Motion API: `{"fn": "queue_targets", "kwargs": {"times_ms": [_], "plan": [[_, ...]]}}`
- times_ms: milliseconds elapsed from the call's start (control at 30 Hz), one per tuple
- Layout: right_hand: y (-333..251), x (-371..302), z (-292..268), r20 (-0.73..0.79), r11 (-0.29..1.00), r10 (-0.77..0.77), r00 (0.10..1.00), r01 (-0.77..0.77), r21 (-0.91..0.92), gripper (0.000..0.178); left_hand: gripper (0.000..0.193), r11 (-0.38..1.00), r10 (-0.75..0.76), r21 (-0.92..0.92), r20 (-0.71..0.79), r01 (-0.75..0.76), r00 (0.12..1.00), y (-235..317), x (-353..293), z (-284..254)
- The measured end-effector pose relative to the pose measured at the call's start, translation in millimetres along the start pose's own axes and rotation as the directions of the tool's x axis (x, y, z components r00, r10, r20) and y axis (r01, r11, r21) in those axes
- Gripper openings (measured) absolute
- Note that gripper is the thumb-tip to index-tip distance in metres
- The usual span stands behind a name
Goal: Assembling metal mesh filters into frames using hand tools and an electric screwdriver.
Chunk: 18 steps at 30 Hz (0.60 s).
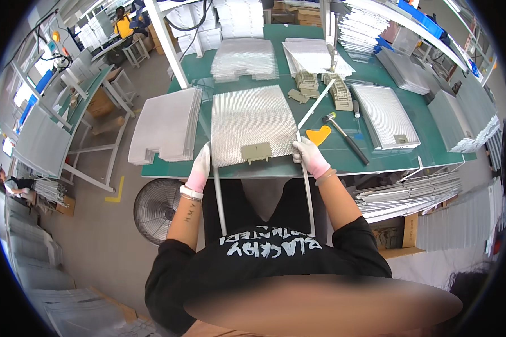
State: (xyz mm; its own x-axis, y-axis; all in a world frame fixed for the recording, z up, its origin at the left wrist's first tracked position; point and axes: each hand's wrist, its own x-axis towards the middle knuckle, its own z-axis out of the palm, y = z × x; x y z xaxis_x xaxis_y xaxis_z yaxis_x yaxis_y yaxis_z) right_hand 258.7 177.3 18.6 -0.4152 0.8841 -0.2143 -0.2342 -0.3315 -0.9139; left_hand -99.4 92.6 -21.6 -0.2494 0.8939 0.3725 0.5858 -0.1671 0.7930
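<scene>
A silvery mesh panel (253, 121) lies on the green table in front of me, with a beige plastic piece (256, 151) set at its near edge. My left hand (201, 164), in a white and pink glove, is closed around a thin pale strip (219, 199) along the panel's left side. On the other side, my gloved right hand (309, 156) grips a second pale strip (307, 196) by the panel's right edge. Both strips reach back toward my lap. Another pale length (316, 105) slants away beyond my right hand; whether it joins the held strip I cannot tell.
Right of the panel lie a yellow scraper (319, 136), a hammer (347, 140), a screwdriver (356, 108) and beige plastic pieces (339, 94). Panel stacks stand left (166, 126), behind (244, 59) and right (385, 115). A floor fan (156, 210) stands below left.
</scene>
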Motion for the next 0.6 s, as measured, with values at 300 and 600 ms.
{"fn": "queue_targets", "kwargs": {"times_ms": [300, 600], "plan": [[-2.9, -34.4, -14.3, -0.059, 0.981, -0.177, 0.983, 0.181, 0.068, 0.009, 0.059, 0.619, -0.064, -0.706, 0.39, 0.343, 0.918, 73.8, 15.0, -13.3], [-31.1, -72.0, 1.2, -0.034, 0.936, -0.351, 0.936, 0.352, 0.009, 0.031, 0.069, 0.928, 0.168, -0.344, 0.036, -0.145, 0.985, 136.3, -10.5, -17.7]]}}
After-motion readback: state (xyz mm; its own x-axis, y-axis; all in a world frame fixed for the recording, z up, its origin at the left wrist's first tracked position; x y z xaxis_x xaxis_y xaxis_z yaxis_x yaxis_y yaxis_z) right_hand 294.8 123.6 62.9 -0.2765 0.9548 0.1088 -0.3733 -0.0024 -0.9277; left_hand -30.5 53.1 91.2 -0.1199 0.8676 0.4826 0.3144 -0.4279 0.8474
